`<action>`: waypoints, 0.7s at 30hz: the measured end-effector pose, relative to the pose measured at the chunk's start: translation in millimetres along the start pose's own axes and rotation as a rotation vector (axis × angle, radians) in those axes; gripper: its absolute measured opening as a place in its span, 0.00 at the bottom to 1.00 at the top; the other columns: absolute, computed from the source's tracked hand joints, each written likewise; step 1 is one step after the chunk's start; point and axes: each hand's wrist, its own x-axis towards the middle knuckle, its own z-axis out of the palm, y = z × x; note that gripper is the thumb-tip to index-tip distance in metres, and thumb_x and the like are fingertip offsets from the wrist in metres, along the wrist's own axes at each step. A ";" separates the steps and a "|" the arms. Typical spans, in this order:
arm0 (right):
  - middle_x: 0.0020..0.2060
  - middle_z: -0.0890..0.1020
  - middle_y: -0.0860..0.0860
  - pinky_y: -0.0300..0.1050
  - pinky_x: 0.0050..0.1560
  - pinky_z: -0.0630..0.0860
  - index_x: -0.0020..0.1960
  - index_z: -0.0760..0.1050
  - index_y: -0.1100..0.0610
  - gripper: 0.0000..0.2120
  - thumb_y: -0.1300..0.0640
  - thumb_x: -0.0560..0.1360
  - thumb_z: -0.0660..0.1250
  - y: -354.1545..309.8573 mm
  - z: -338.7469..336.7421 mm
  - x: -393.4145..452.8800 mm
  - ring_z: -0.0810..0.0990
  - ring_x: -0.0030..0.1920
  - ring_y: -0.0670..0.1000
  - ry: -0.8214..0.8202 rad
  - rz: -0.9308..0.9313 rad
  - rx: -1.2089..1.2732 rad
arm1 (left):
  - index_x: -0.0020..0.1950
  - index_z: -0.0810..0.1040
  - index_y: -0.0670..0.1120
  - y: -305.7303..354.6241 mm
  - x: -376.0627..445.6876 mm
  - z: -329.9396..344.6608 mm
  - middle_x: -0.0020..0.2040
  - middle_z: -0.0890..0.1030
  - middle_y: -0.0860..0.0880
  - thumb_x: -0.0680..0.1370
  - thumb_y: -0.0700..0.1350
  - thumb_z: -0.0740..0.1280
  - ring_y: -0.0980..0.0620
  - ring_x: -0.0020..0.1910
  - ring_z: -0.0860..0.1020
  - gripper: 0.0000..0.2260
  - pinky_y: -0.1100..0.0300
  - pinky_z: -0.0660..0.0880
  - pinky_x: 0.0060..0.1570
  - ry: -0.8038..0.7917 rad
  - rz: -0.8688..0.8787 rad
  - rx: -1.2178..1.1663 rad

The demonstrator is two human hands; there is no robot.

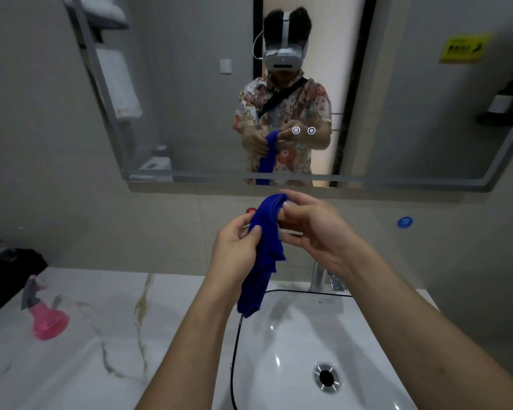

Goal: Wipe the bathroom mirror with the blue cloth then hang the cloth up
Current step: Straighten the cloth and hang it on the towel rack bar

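Head view: blue cloth point(264, 255) hides both hands' fingertips; faucet point(319, 276) half-hidden.

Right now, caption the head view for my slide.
Both hands, left hand and right hand, hold the blue cloth over the sink below the mirror.

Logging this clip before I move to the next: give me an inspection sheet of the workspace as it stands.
Surface: marbled counter with a white sink, drain open.
Job's things: blue cloth bunched, hanging over the sink; mirror above, not touched.
Clutter: pink object and black bag on the counter's left.
Grips: left hand and right hand both pinch the cloth.
Cables: black cable running along the sink's rim.
Surroundings: faucet, grey wall, blue sticker.
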 end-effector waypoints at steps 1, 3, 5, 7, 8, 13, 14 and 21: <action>0.49 0.87 0.57 0.55 0.57 0.82 0.68 0.77 0.56 0.16 0.64 0.81 0.65 2.6 -0.2 -1.1 0.87 0.55 0.56 -0.005 0.001 0.005 | 0.67 0.78 0.52 -1.4 1.1 0.1 0.48 0.87 0.53 0.84 0.42 0.63 0.55 0.45 0.86 0.13 0.59 0.81 0.43 0.002 -0.023 -0.044; 0.48 0.87 0.56 0.50 0.50 0.84 0.66 0.77 0.58 0.15 0.64 0.80 0.68 8.1 0.2 -4.1 0.87 0.48 0.54 0.025 0.002 -0.009 | 0.66 0.79 0.50 -4.0 4.2 0.0 0.49 0.87 0.49 0.85 0.42 0.62 0.50 0.47 0.86 0.12 0.56 0.81 0.43 -0.013 -0.054 -0.112; 0.47 0.87 0.56 0.47 0.47 0.83 0.65 0.75 0.57 0.16 0.62 0.78 0.72 14.4 0.6 -5.5 0.86 0.46 0.53 0.083 0.004 -0.081 | 0.67 0.78 0.49 -5.0 6.9 0.3 0.50 0.87 0.47 0.85 0.42 0.62 0.49 0.46 0.86 0.12 0.55 0.81 0.40 -0.034 -0.078 -0.203; 0.51 0.86 0.57 0.45 0.45 0.81 0.63 0.76 0.56 0.15 0.63 0.78 0.72 19.2 1.1 -6.2 0.85 0.48 0.53 0.122 -0.002 -0.170 | 0.66 0.78 0.49 -3.9 8.1 2.1 0.47 0.87 0.47 0.84 0.42 0.63 0.51 0.42 0.86 0.11 0.56 0.80 0.37 -0.039 -0.108 -0.283; 0.51 0.85 0.57 0.43 0.44 0.81 0.61 0.77 0.56 0.13 0.65 0.78 0.71 20.2 1.4 -7.1 0.85 0.48 0.53 0.126 -0.006 -0.202 | 0.65 0.77 0.49 -3.2 8.2 3.3 0.45 0.87 0.48 0.84 0.42 0.63 0.52 0.39 0.86 0.11 0.56 0.80 0.36 -0.039 -0.123 -0.308; 0.41 0.86 0.53 0.39 0.37 0.81 0.60 0.81 0.59 0.11 0.67 0.79 0.69 23.2 3.7 -12.7 0.86 0.38 0.47 0.051 -0.067 -0.250 | 0.65 0.76 0.44 2.4 8.2 17.8 0.49 0.86 0.42 0.83 0.43 0.65 0.46 0.43 0.86 0.11 0.53 0.82 0.40 -0.061 -0.166 -0.349; 0.40 0.86 0.52 0.38 0.37 0.80 0.61 0.81 0.60 0.12 0.67 0.79 0.69 23.1 3.6 -12.4 0.86 0.38 0.47 0.048 -0.090 -0.254 | 0.65 0.76 0.43 5.4 7.0 20.2 0.49 0.86 0.42 0.83 0.45 0.65 0.46 0.43 0.86 0.12 0.53 0.82 0.40 -0.083 -0.170 -0.365; 0.38 0.85 0.50 0.42 0.46 0.83 0.57 0.82 0.55 0.16 0.72 0.74 0.72 22.0 5.3 -13.3 0.86 0.42 0.49 -0.012 -0.191 -0.325 | 0.62 0.77 0.42 17.8 8.9 20.8 0.50 0.86 0.41 0.80 0.41 0.70 0.46 0.45 0.87 0.12 0.58 0.82 0.39 -0.132 -0.135 -0.275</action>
